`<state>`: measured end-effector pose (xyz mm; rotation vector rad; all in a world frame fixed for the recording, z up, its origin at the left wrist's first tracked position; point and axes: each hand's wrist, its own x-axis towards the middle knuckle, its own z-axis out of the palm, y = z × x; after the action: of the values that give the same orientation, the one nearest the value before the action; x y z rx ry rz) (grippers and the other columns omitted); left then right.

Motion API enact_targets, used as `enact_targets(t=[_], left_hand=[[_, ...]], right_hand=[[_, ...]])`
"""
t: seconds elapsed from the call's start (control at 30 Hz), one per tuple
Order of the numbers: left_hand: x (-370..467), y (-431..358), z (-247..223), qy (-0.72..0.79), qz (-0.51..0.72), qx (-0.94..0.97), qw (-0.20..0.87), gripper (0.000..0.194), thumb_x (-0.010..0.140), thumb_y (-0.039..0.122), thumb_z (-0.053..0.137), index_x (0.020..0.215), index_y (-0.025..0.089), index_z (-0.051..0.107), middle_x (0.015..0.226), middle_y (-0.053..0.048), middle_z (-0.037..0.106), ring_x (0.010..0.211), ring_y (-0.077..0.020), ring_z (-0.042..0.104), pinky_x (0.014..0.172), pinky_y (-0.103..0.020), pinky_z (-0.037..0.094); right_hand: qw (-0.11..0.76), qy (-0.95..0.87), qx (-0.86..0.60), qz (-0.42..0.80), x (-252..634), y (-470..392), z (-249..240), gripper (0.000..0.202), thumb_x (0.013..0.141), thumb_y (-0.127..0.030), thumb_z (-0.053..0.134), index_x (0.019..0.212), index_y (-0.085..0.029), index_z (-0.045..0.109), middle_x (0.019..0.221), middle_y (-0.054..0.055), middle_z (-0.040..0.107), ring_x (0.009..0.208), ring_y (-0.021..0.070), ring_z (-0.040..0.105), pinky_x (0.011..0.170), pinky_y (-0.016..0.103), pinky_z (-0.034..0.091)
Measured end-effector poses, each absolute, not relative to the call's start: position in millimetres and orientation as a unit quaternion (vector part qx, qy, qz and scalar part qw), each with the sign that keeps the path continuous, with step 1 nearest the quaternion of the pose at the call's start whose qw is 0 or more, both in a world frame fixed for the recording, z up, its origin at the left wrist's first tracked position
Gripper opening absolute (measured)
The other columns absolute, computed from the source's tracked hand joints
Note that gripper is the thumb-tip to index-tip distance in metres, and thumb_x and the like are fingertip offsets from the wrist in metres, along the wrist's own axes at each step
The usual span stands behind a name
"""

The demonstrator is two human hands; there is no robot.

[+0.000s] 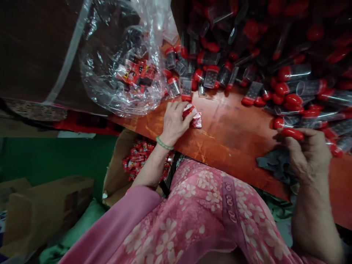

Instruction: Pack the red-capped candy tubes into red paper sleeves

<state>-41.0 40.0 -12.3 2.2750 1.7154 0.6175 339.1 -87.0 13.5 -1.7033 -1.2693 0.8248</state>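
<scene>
My left hand (176, 121), with a green bracelet at the wrist, is closed on a small red and white packet (196, 120) lying on the orange-brown tabletop (220, 124). At the right, my right hand (308, 150) pinches a red cap (292, 134) between thumb and fingers; whether a clear tube is joined to it is hidden. A large heap of clear plastic tubes with red caps (211, 76) covers the back and right of the table. Beside my right hand lies a dark grey cloth (276, 163).
Left of my left hand, a clear plastic bag (96, 77) holds red packets (136, 75). Below the table edge, a cardboard box (114, 172) contains many small red packets (139, 156). Other cardboard (46, 212) stands on the green floor (79, 157) at the lower left.
</scene>
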Motion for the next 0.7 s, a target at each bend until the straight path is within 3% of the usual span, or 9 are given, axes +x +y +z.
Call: enact_targets(t=[0.03, 0.1, 0.2, 0.4, 0.53, 0.7], left_hand=[[-47.2, 44.2, -15.1, 0.591, 0.191, 0.775, 0.115, 0.041, 0.093, 0.051, 0.067, 0.115, 0.017, 0.07, 0.113, -0.013, 0.073, 0.104, -0.0264, 0.062, 0.097, -0.044, 0.048], [-51.8, 49.9, -20.1, 0.592, 0.166, 0.777, 0.134, 0.038, 0.089, 0.051, 0.071, 0.106, 0.017, 0.07, 0.106, -0.012, 0.073, 0.099, -0.0259, 0.061, 0.095, -0.043, 0.049], [-49.2, 54.9, -24.4, 0.592, 0.165, 0.771, 0.168, 0.026, 0.086, 0.042, 0.076, 0.093, 0.019, 0.068, 0.098, -0.009, 0.071, 0.093, -0.024, 0.06, 0.092, -0.041, 0.049], [-44.4, 62.3, -24.8, 0.599, 0.209, 0.727, 0.26, 0.021, 0.08, 0.028, 0.079, 0.076, 0.019, 0.061, 0.08, -0.001, 0.067, 0.075, -0.0165, 0.054, 0.076, -0.033, 0.045], [-45.3, 65.4, -23.3, 0.585, 0.226, 0.72, 0.297, 0.021, 0.08, 0.026, 0.078, 0.066, 0.019, 0.063, 0.068, 0.001, 0.064, 0.068, -0.0146, 0.052, 0.07, -0.032, 0.042], [-53.0, 68.6, -18.1, 0.522, 0.204, 0.772, 0.299, 0.024, 0.089, 0.028, 0.069, 0.068, 0.017, 0.071, 0.067, -0.002, 0.065, 0.068, -0.0153, 0.054, 0.075, -0.035, 0.045]], right_hand=[[0.446, -0.467, -0.665, 0.376, 323.2, -86.5, 13.1, 0.029, 0.094, -0.04, 0.07, 0.121, -0.036, 0.063, 0.109, 0.005, 0.076, 0.092, 0.0266, 0.074, 0.09, 0.049, 0.058], [0.529, -0.406, -0.614, 0.422, 292.7, -82.7, 9.2, 0.023, 0.09, -0.04, 0.075, 0.109, -0.031, 0.067, 0.096, 0.003, 0.077, 0.081, 0.0223, 0.075, 0.08, 0.041, 0.062], [0.586, -0.321, -0.54, 0.512, 257.0, -74.0, 2.3, 0.025, 0.088, -0.046, 0.075, 0.1, -0.027, 0.065, 0.082, -0.001, 0.073, 0.072, 0.0196, 0.074, 0.068, 0.038, 0.065], [0.533, -0.335, -0.521, 0.577, 232.2, -63.6, -3.3, 0.038, 0.082, -0.054, 0.079, 0.099, -0.026, 0.06, 0.075, -0.004, 0.069, 0.053, 0.0136, 0.068, 0.048, 0.024, 0.054], [0.499, -0.357, -0.546, 0.57, 228.7, -61.1, -6.6, 0.04, 0.078, -0.051, 0.084, 0.097, -0.025, 0.061, 0.075, -0.005, 0.069, 0.053, 0.0114, 0.066, 0.05, 0.023, 0.054], [0.489, -0.38, -0.553, 0.558, 217.6, -55.5, -7.7, 0.034, 0.077, -0.046, 0.084, 0.093, -0.024, 0.063, 0.07, -0.006, 0.065, 0.053, 0.0108, 0.062, 0.053, 0.023, 0.052]])
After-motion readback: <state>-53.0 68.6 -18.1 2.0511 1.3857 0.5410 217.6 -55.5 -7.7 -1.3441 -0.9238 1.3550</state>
